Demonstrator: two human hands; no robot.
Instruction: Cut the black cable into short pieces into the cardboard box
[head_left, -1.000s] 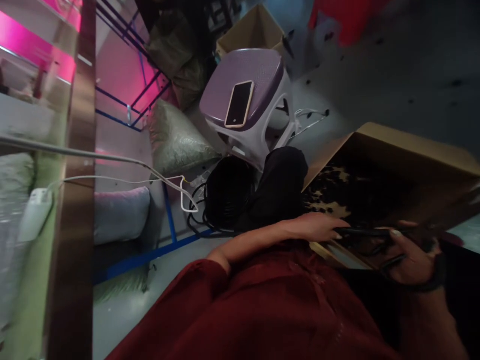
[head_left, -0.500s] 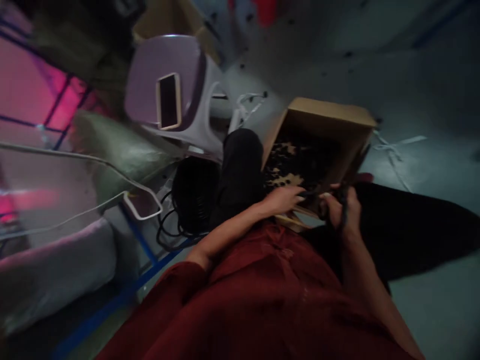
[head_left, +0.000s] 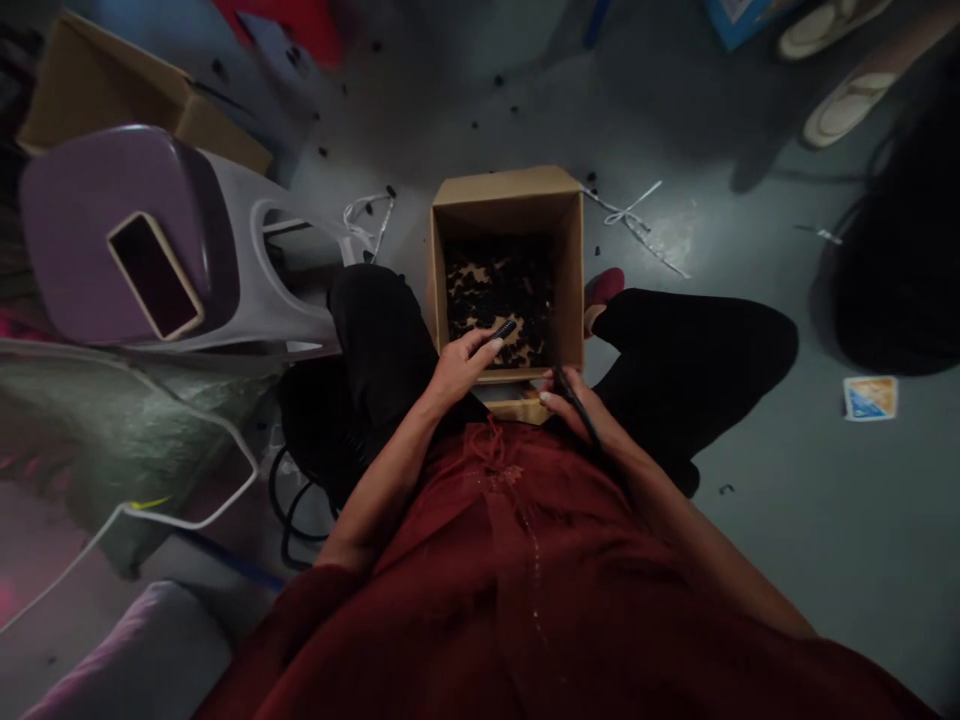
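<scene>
The left hand (head_left: 459,365) has its grip narrow, thumb and fingers pinching a black piece (head_left: 504,330). The piece is ridged along its visible length; its long axis slants, running from the fingertips up and to the right, so its free end points away from the person and toward the right-hand wall of the box (head_left: 508,188). It shows over the near part of the box, within the outline of the rim; how high it sits above the contents, I cannot tell.

The right hand (head_left: 581,405) is just outside the near right corner of the box, its grip narrow around a dark strip (head_left: 576,398). The strip's long axis slants the other way: the upper end points up and left at the box corner, and the lower end runs down and right over the hand to the wrist. Whether strip and piece are joined cannot be made out.

The box stands between the person's legs, with black bits (head_left: 502,275) scattered thickly over its bottom. To the left, a phone (head_left: 155,275) lies face up on a purple-topped stool (head_left: 75,200), its long axis slanting from upper left to lower right.
</scene>
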